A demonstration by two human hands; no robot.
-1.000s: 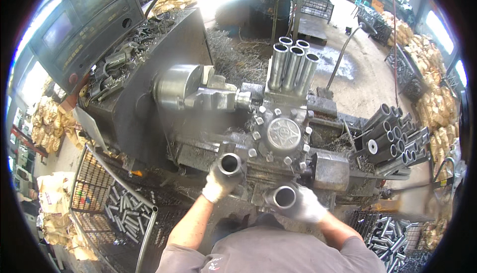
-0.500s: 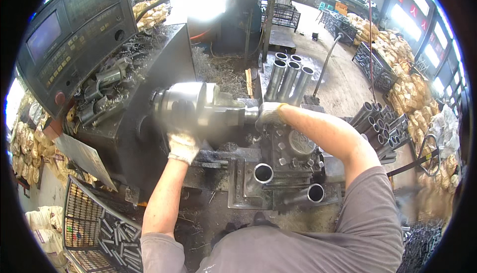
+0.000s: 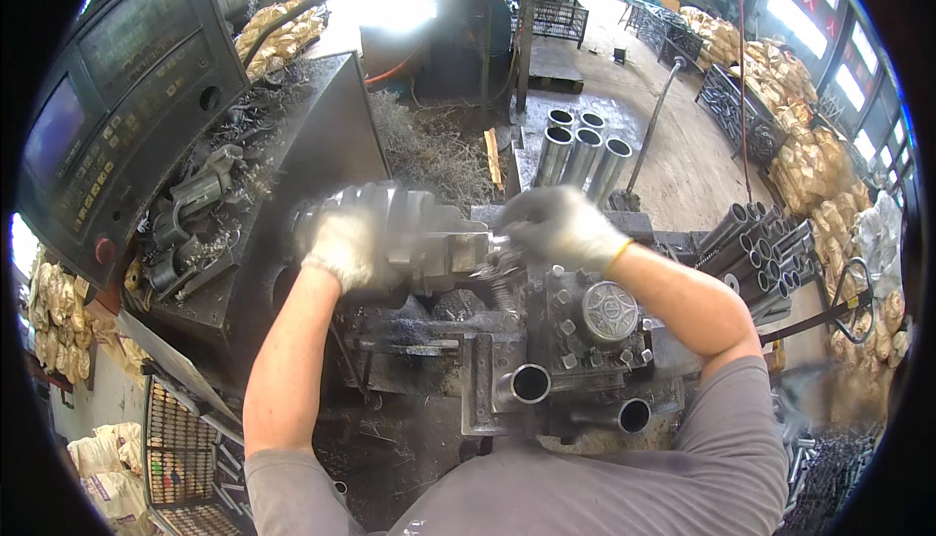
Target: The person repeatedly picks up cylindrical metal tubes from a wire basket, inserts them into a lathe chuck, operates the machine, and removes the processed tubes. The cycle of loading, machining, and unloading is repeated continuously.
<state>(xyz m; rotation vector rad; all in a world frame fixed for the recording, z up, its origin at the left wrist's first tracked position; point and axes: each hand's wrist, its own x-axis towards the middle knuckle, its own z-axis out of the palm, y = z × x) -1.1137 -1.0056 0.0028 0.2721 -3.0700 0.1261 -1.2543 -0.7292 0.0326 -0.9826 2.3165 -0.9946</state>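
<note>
Here, both gloved hands: left (image 3: 343,244) cupped on lathe chuck (image 3: 414,229), right (image 3: 561,229) curled, grip unclear.

A single head-worn fisheye view looks steeply down and forward from just above the lathe chuck (image 3: 409,229), close enough that the person's own forearms rise from the lower edge toward it. Left of the chuck sits the control panel (image 3: 117,97); beyond it the workshop floor (image 3: 673,156) curves away toward the rim.
</note>
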